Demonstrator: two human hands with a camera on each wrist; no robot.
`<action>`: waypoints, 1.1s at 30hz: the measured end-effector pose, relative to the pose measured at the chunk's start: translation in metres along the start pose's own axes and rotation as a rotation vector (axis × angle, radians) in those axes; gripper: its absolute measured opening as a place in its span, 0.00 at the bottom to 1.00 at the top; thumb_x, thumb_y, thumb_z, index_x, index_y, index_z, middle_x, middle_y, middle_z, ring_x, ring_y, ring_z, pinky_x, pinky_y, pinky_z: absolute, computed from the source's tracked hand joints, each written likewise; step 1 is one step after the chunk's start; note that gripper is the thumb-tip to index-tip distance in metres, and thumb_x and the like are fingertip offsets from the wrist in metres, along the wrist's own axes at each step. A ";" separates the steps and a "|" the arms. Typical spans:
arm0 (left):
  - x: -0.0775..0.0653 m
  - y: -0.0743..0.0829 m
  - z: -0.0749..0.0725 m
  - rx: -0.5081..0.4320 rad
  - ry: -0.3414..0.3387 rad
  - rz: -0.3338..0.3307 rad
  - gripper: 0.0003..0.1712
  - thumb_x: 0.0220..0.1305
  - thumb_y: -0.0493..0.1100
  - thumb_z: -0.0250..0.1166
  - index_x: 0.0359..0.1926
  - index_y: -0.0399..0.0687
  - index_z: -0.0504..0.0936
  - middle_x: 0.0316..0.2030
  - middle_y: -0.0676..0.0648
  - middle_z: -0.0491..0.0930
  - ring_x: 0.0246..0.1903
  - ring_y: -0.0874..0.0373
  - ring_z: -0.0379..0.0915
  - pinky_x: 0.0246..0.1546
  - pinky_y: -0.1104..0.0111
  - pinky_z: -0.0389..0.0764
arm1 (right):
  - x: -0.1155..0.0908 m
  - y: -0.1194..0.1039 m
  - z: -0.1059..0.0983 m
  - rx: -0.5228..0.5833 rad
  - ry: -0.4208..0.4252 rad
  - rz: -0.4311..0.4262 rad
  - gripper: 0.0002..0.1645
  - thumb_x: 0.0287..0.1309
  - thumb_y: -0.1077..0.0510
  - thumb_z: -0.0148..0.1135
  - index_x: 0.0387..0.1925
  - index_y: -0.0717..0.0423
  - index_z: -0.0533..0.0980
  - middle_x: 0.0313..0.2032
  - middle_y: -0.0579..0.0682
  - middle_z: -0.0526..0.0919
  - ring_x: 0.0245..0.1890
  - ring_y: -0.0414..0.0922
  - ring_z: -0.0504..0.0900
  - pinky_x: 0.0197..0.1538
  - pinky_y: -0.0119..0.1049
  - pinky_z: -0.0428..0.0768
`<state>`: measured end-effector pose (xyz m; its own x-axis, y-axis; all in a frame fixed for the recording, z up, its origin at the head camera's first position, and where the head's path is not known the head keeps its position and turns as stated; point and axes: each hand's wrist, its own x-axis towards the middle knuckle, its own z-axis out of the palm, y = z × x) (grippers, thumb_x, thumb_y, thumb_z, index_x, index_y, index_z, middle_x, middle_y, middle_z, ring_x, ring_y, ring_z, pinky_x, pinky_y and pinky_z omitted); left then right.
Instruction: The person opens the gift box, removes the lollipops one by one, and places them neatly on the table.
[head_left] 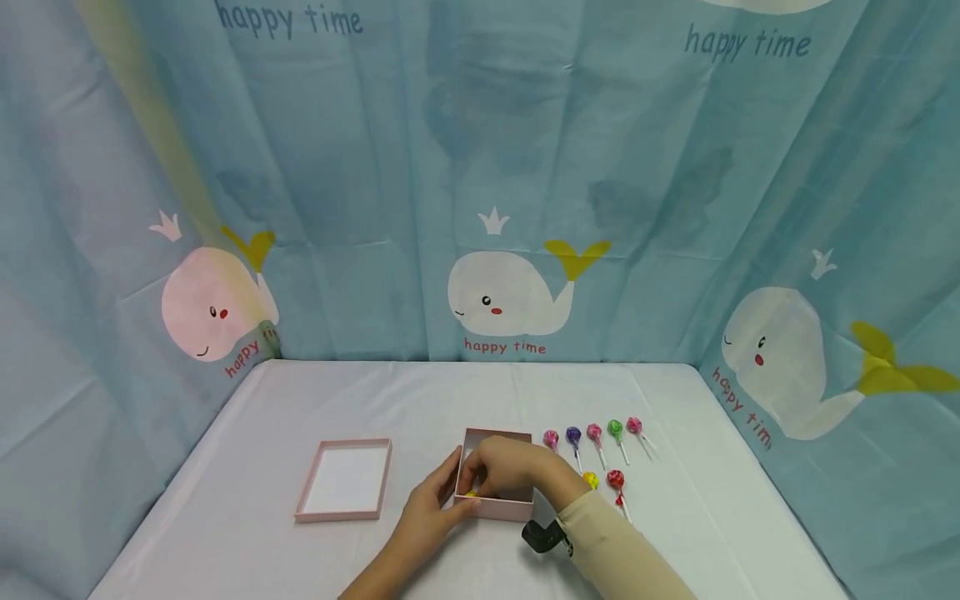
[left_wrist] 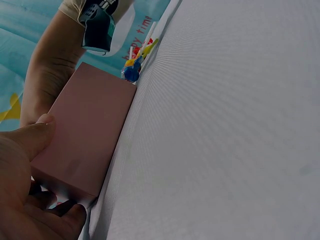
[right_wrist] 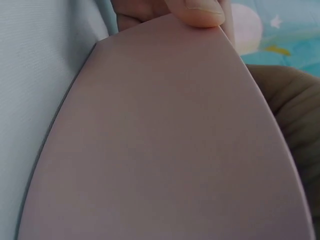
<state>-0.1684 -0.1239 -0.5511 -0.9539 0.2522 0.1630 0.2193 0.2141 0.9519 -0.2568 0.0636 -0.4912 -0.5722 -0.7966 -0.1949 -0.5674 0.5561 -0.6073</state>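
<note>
A pink open box [head_left: 495, 508] stands on the white table in the head view. At its front left corner my left hand [head_left: 426, 518] grips it, the thumb on the front wall and the fingers along the left side. The left wrist view shows that thumb against the box [left_wrist: 87, 130]. Inside the box, my right hand [head_left: 506, 465] reaches down with bent fingers. A small patch of a yellow lollipop [head_left: 471, 493] shows at its fingertips by the near left corner; the rest is hidden. The box wall [right_wrist: 165, 130] fills most of the right wrist view.
A pink box lid [head_left: 345, 481] with a white inside lies at the left. Several lollipops [head_left: 616, 428] lie in a row right of the box, with a yellow one [head_left: 591, 479] and a red one [head_left: 616, 479] nearer. A blue whale-print curtain [head_left: 360, 300] hangs around the table.
</note>
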 end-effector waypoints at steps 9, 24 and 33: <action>0.000 0.000 0.001 0.017 0.005 0.000 0.52 0.60 0.50 0.76 0.79 0.46 0.59 0.77 0.41 0.59 0.74 0.43 0.59 0.70 0.63 0.69 | -0.003 0.006 0.000 0.020 0.068 0.001 0.11 0.53 0.60 0.77 0.34 0.39 0.87 0.30 0.32 0.83 0.27 0.31 0.76 0.30 0.24 0.80; 0.000 0.001 0.000 0.013 -0.009 -0.005 0.52 0.62 0.51 0.75 0.80 0.44 0.57 0.77 0.41 0.58 0.75 0.43 0.58 0.71 0.62 0.67 | -0.015 0.003 -0.013 0.069 0.276 -0.039 0.12 0.52 0.54 0.79 0.38 0.37 0.86 0.36 0.30 0.84 0.38 0.40 0.79 0.43 0.28 0.80; 0.000 0.001 0.002 0.012 0.005 0.007 0.52 0.60 0.50 0.76 0.79 0.46 0.58 0.78 0.42 0.58 0.75 0.44 0.58 0.71 0.62 0.68 | -0.029 -0.003 -0.029 0.137 0.472 -0.058 0.12 0.56 0.53 0.78 0.43 0.36 0.86 0.43 0.31 0.84 0.44 0.44 0.80 0.48 0.32 0.82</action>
<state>-0.1678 -0.1217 -0.5508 -0.9533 0.2492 0.1707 0.2282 0.2238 0.9475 -0.2558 0.0921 -0.4611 -0.7657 -0.6136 0.1930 -0.5411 0.4522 -0.7090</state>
